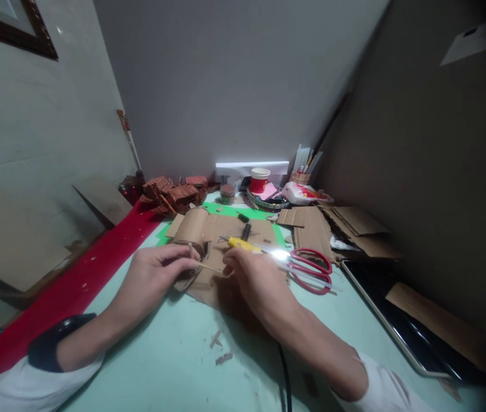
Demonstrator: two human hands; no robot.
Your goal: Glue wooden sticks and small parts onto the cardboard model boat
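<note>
My left hand [157,272] is closed in a pinch on the left end of a thin, tan cardboard strip [209,266]. A small upright tan piece [191,250] shows by its fingertips. My right hand [257,280] has curled fingers at the strip's right end; their grip is partly hidden. Just behind the left fingers lies a curved cardboard roll [194,225], on a flat cardboard sheet [221,226]. A yellow tool [243,245] with a thin metal tip, perhaps a glue gun, lies behind my right hand. Beside that hand are red-handled scissors [311,266].
Brown corrugated pieces [178,193] are heaped back left. A red and white cup [260,181] and a brush holder [300,176] stand by the wall. Cardboard scraps [311,229] and a black tablet-like panel [392,309] lie right. A black cable [284,372] crosses the front.
</note>
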